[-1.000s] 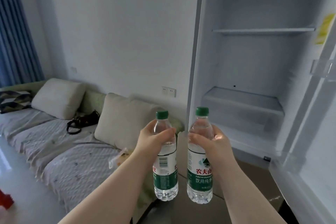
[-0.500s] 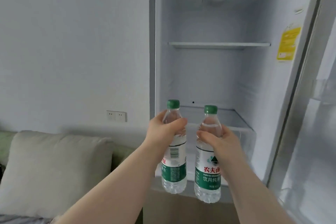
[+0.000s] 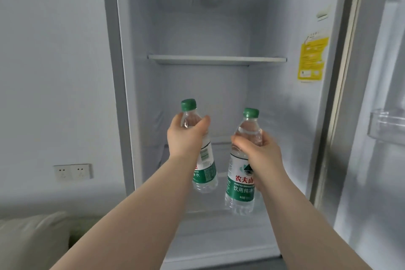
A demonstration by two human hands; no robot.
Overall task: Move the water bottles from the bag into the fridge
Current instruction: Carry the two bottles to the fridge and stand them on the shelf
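Head view. Straight ahead, door open: white smooth-walled fridge point(image 3: 219, 28), flat white shelf point(image 3: 217, 59) across its middle, yellow paper sticker point(image 3: 310, 59) on the right inner wall, clear plastic door bin point(image 3: 385, 125) beside. Before the lower compartment, apart, two clear ribbed plastic bottles (green caps, green labels, water inside): left bottle point(image 3: 207, 173), slightly tilted, gripped at the shoulder by the left hand point(image 3: 186, 136), fingers curled round; right bottle point(image 3: 240, 180), upright, gripped likewise by the right hand point(image 3: 260, 153). Left of the fridge, white wall socket point(image 3: 72, 172); below, pale fabric cushion point(image 3: 32, 241).
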